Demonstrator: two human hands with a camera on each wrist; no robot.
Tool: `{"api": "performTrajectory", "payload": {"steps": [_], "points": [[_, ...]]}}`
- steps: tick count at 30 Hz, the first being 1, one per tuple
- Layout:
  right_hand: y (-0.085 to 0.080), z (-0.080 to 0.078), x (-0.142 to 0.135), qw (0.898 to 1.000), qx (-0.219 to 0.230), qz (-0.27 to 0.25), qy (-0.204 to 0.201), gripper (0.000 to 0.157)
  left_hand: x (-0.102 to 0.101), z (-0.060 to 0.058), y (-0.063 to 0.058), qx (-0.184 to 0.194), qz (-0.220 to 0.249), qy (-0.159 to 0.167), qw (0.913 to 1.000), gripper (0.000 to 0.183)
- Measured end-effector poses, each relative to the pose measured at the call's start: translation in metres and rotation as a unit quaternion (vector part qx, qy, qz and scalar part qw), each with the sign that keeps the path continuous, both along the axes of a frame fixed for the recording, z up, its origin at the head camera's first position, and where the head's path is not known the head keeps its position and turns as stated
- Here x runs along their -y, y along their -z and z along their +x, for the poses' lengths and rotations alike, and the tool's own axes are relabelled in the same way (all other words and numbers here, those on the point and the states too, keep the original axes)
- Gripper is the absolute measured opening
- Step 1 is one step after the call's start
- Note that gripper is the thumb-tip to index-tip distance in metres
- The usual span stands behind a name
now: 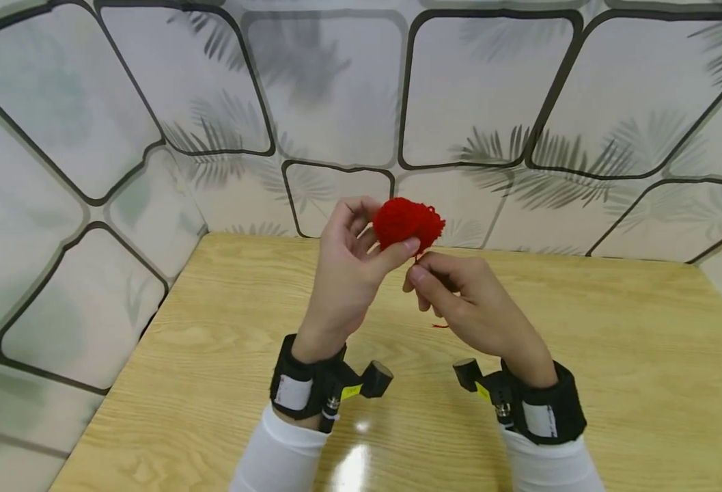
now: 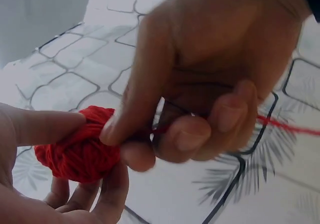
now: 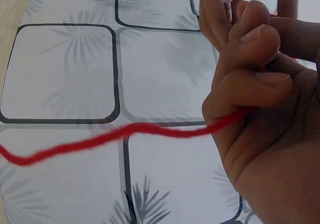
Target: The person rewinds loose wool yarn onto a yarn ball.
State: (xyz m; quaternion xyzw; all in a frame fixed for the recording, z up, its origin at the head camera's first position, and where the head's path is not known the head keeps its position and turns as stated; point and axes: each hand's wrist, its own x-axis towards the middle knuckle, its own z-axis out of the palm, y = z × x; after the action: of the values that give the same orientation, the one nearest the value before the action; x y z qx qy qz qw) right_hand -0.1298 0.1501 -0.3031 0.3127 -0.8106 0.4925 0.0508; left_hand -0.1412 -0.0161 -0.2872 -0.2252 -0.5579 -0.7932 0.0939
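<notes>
A small ball of red yarn (image 1: 402, 222) is held up above the table between the thumb and fingers of my left hand (image 1: 351, 277). Just below and to the right of it, my right hand (image 1: 474, 297) pinches the yarn strand between thumb and forefinger. In the left wrist view the wound yarn ball (image 2: 82, 149) shows its criss-crossed wraps, and the right hand's pinch lies close against it. The loose strand (image 3: 140, 129) runs through the right hand's curled fingers and out past its edge in the right wrist view.
Beneath both hands spreads a light wood-grain table (image 1: 225, 328). Behind it and on the left stands a wall (image 1: 330, 89) with a stone-outline and leaf pattern. Each wrist wears a black strap (image 1: 302, 383) with a small camera.
</notes>
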Motion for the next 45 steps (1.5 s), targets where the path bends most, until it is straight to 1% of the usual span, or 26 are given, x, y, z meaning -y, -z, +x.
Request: {"api": "performTrajectory", "payload": {"steps": [2,3,5,7,8,10,12,14,16,19,23,24,26,27,28,30,32,34,36,37,39,42,45], "points": [[-0.0015,0.0011,-0.0008,1.000,-0.006,-0.005,0.001,0.013,0.0002,-0.0016,0.0017,-0.029,-0.058,-0.035,0.9973,0.048],[-0.0023,0.0016,-0.0014,1.000,-0.007,-0.010,0.003,0.013,0.0007,-0.0022,0.0025,-0.041,-0.091,-0.052,0.9936,0.049],[-0.0035,0.0023,-0.0026,1.000,-0.011,-0.021,0.009,0.013,0.0020,-0.0030,0.0042,-0.059,-0.160,-0.078,0.9822,0.048],[-0.0039,0.0029,-0.0037,0.999,-0.008,-0.037,0.016,0.012,0.0030,-0.0033,0.0058,-0.068,-0.218,-0.090,0.9694,0.043],[-0.0041,0.0031,-0.0044,0.999,-0.006,-0.043,0.022,0.012,0.0033,-0.0033,0.0065,-0.070,-0.241,-0.095,0.9634,0.040],[-0.0038,0.0037,-0.0054,0.998,-0.004,-0.053,0.032,0.012,0.0032,-0.0028,0.0076,-0.068,-0.273,-0.103,0.9542,0.036],[-0.0033,0.0038,-0.0055,0.997,-0.004,-0.062,0.035,0.011,0.0024,-0.0023,0.0086,-0.057,-0.289,-0.116,0.9485,0.033],[-0.0030,0.0036,-0.0049,0.997,-0.007,-0.067,0.028,0.011,0.0012,-0.0020,0.0095,-0.041,-0.290,-0.127,0.9478,0.034],[-0.0027,0.0034,-0.0036,0.997,-0.010,-0.069,0.018,0.011,-0.0003,-0.0023,0.0103,-0.021,-0.276,-0.132,0.9517,0.037],[-0.0027,0.0037,-0.0013,0.998,-0.014,-0.061,0.005,0.011,-0.0014,-0.0034,0.0101,-0.005,-0.246,-0.136,0.9596,0.036],[-0.0026,0.0053,0.0004,0.999,-0.014,-0.045,-0.002,0.011,-0.0017,-0.0034,0.0084,0.010,-0.198,-0.131,0.9713,0.032],[-0.0026,0.0057,0.0006,0.999,-0.012,-0.041,-0.004,0.011,-0.0015,-0.0033,0.0081,0.017,-0.181,-0.126,0.9752,0.031],[-0.0026,0.0062,0.0006,0.999,-0.009,-0.034,-0.007,0.011,-0.0012,-0.0029,0.0064,0.042,-0.128,-0.099,0.9858,0.029],[-0.0025,0.0066,0.0006,0.999,-0.007,-0.032,-0.008,0.011,-0.0008,-0.0029,0.0055,0.055,-0.101,-0.085,0.9897,0.028],[-0.0025,0.0067,0.0005,0.999,-0.005,-0.031,-0.010,0.011,-0.0004,-0.0030,0.0046,0.068,-0.073,-0.069,0.9926,0.028],[-0.0025,0.0062,0.0003,0.999,-0.005,-0.030,-0.014,0.012,0.0008,-0.0030,0.0030,0.095,-0.021,-0.035,0.9947,0.028],[-0.0021,0.0057,0.0001,0.999,-0.005,-0.032,-0.019,0.013,0.0021,-0.0031,0.0017,0.117,0.024,0.004,0.9928,0.028],[-0.0017,0.0049,-0.0002,0.999,-0.004,-0.036,-0.026,0.014,0.0033,-0.0034,0.0012,0.132,0.059,0.048,0.9884,0.027],[-0.0011,0.0042,-0.0005,0.999,-0.002,-0.040,-0.032,0.015,0.0040,-0.0044,0.0008,0.138,0.082,0.091,0.9828,0.029],[-0.0008,0.0039,-0.0007,0.999,-0.002,-0.042,-0.034,0.015,0.0043,-0.0049,0.0007,0.136,0.084,0.106,0.9814,0.032],[-0.0002,0.0028,-0.0013,0.998,-0.003,-0.044,-0.034,0.015,0.0049,-0.0058,0.0007,0.129,0.080,0.131,0.9798,0.036],[0.0007,0.0008,-0.0027,0.998,-0.007,-0.048,-0.035,0.014,0.0063,-0.0065,0.0010,0.119,0.082,0.155,0.9772,0.033],[0.0009,-0.0016,-0.0048,0.998,-0.012,-0.051,-0.041,0.013,0.0083,-0.0056,0.0004,0.125,0.100,0.181,0.9703,0.030]]}}
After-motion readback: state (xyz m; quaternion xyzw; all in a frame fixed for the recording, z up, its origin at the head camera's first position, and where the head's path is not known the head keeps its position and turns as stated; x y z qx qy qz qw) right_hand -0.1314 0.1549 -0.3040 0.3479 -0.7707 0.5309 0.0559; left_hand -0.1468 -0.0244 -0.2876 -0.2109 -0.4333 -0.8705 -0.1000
